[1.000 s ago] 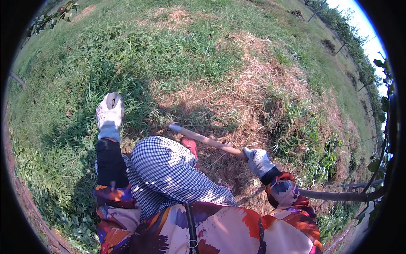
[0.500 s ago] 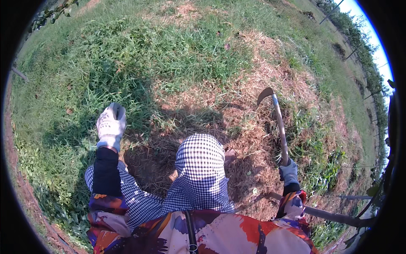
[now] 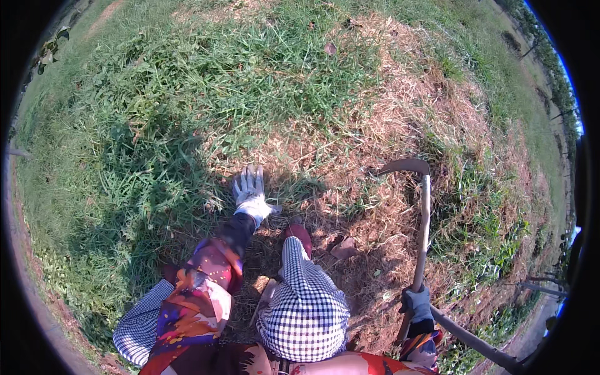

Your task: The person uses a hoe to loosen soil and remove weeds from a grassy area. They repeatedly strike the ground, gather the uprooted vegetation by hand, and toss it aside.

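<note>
One sickle (image 3: pixel 424 219), held to the right of the dark red shoe (image 3: pixel 298 236) and well apart from it; handle (image 3: pixel 422 244) long, slim, wooden, nearly straight; blade (image 3: pixel 407 165) dark, curved, set at the far end with its tip turned left. Estimated handling: light overall, somewhat head-heavy, rigid throughout; the handle likely dry and grippy under a glove, the blade best treated as sharp along its inner curve. Place to take hold: the lower handle, well clear of the blade. One right hand (image 3: pixel 417 303), gloved, below and to the right of the shoe, fingers wrapped round that lower part, a short butt of wood showing beneath the fist. One left hand (image 3: pixel 251 197), pale-gloved, just above and to the left of the shoe, fingers spread and back uppermost, grasping nothing; whether its palm presses on the ground cannot be told from above. One stand of green grass (image 3: pixel 156 162), up and to the left of the shoe, judged soft, springy and light, best gathered low by the stems. One spread of dry straw (image 3: pixel 400 106), up and to the right of the shoe, loose, apparently brittle. One brown dead leaf (image 3: pixel 343 247), just right of the shoe, thin, likely to crumble if pinched.
</note>
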A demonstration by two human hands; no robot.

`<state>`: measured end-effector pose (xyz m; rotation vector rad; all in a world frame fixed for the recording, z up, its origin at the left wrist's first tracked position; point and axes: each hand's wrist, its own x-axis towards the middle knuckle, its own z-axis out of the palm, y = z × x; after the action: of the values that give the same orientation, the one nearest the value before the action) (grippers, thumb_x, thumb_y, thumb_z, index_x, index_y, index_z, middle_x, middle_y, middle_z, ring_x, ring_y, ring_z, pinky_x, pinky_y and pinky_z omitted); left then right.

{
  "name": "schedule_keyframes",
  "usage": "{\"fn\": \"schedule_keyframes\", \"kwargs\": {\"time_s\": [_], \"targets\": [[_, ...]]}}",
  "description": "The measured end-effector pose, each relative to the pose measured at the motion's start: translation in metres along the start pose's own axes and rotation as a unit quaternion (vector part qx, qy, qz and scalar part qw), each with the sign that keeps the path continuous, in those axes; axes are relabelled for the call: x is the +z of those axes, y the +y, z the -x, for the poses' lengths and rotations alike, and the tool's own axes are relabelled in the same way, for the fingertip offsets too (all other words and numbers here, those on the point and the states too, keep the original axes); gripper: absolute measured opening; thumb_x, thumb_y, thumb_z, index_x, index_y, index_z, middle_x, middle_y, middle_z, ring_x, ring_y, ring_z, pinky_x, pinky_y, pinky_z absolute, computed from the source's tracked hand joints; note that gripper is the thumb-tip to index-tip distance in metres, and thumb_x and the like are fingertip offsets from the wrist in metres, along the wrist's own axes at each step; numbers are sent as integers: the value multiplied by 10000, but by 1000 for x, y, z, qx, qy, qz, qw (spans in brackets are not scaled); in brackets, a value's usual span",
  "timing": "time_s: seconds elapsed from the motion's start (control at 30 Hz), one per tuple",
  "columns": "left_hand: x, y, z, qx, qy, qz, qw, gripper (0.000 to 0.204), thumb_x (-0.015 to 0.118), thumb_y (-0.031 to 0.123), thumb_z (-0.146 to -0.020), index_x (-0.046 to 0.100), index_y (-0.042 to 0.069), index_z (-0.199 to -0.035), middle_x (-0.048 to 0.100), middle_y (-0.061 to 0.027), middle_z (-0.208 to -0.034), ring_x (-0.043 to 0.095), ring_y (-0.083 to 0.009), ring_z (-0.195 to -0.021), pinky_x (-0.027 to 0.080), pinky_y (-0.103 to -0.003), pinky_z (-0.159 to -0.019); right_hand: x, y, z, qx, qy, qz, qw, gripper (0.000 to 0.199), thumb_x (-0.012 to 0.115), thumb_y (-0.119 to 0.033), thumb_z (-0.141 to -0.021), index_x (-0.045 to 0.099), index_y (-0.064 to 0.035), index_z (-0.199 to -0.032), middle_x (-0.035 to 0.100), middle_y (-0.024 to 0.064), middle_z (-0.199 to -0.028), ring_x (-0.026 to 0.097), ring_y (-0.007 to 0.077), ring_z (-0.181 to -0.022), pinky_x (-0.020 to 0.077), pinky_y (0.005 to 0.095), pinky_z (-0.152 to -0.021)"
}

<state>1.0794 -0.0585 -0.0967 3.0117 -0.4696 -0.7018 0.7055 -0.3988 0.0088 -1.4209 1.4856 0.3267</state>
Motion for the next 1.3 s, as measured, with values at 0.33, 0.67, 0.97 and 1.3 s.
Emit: {"fn": "schedule_keyframes", "kwargs": {"time_s": [0.33,0.67,0.97,1.3], "targets": [[23,23,-84,196,-144,-21,970,1248,593,745,-479,6,97,-1371,143,-147,-1411,69,-312,-1313,7,-504,-1036,-5,10,-11,-3,33,17,999,145,552,-10,-709,445,-41,-803,445,29,-504,466,148,-363,428,287,-303],[109,25,-32,158,-130,-131,970,613,518,254,-748,314,134,-1314,449,-109,-1193,378,-258,-1147,169,-423,-1021,27,22,-1,12,60,-34,998,105,542,-20,-703,457,-39,-762,446,30,-498,442,146,-337,439,288,-302],[104,-17,-64,-2,-154,517,842,517,358,465,-859,502,77,-1168,528,-93,-1158,451,-232,-1087,308,-314,-939,33,33,-3,22,49,-55,997,136,564,-39,-688,465,-37,-782,452,35,-505,458,143,-353,426,278,-304],[148,-32,-52,-200,7,856,477,362,458,416,-859,545,72,-927,534,1,-740,488,-98,-632,369,-220,-526,47,38,3,23,42,-90,995,121,552,-28,-692,459,-50,-767,453,30,-526,453,138,-370,434,278,-321]]}}
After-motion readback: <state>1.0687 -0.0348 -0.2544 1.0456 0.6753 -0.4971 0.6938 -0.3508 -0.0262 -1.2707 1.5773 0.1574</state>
